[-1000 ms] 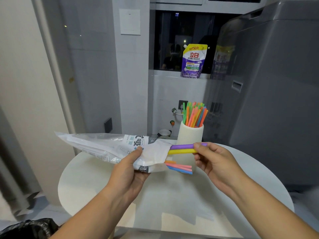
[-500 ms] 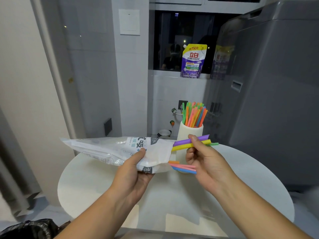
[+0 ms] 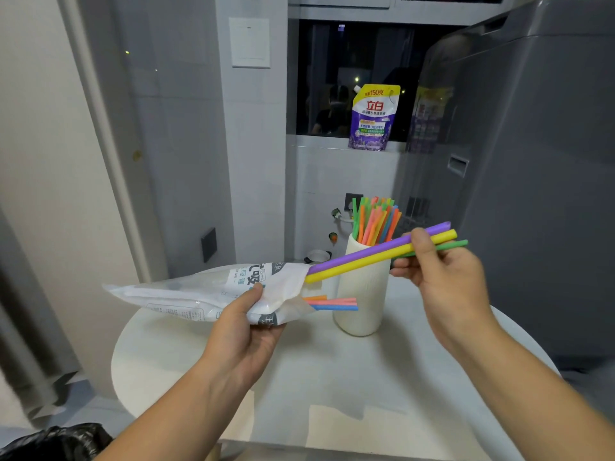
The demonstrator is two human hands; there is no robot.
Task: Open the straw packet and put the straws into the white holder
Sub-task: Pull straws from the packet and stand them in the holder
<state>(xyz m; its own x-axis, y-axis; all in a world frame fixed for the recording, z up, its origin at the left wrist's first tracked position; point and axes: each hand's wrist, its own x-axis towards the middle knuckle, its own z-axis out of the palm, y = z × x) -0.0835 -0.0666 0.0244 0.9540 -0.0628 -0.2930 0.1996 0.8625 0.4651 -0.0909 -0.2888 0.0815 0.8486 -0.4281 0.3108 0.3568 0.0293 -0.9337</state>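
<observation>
Gripping the straw packet (image 3: 206, 291) near its open end, the left hand (image 3: 246, 331) holds it roughly level in the air above the far left part of the table (image 3: 299, 377), thumb on top and fingers curled underneath. The packet's mouth faces right. Three short straw ends (image 3: 332, 302), orange, pink and blue, protrude from the lower part of the mouth.

The right hand (image 3: 446, 274) pinches three straws between thumb and fingers: a purple straw (image 3: 366, 252), a yellow straw (image 3: 362, 262) directly below it, and a green straw (image 3: 452, 245) seen mostly behind the hand. The purple and yellow straws slope down to the left, with their lower ends at the packet's mouth. They cross in front of the white holder (image 3: 362, 294).

The holder stands upright on the table near the far edge and contains a bundle of coloured straws (image 3: 376, 221). A grey appliance (image 3: 532, 161) stands beyond the table's right edge. A detergent pouch (image 3: 372, 118) stands on the window sill behind. A black bag (image 3: 50, 440) lies on the floor off the near left edge.
</observation>
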